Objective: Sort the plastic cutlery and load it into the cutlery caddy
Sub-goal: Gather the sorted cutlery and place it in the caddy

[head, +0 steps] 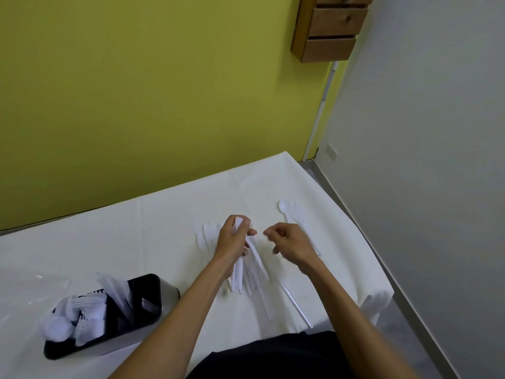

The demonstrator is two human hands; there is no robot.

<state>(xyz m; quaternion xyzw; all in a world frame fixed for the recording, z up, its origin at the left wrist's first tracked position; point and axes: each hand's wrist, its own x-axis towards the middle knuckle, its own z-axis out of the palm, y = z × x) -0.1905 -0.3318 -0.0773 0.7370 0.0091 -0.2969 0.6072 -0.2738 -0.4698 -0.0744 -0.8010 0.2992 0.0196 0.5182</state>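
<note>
Over table [153, 242], left hand [232, 236] grips cutlery [252, 265].

Table [164, 228]: runs before the wall, holding everything.
Caddy [153, 302]: near-left on the table, cutlery standing in its compartments.
Left hand [232, 236]: mid-table, gripping a bundle of cutlery [246, 274].
Loose pieces [203, 236]: just left of that hand.
Right hand [289, 242]: right of the left hand, apart from it.
Spoon [284, 207]: behind the right hand.
Long piece [296, 305]: nearer, right of the bundle.
Wooden shelf [328, 28]: high on the wall, far right.
</note>
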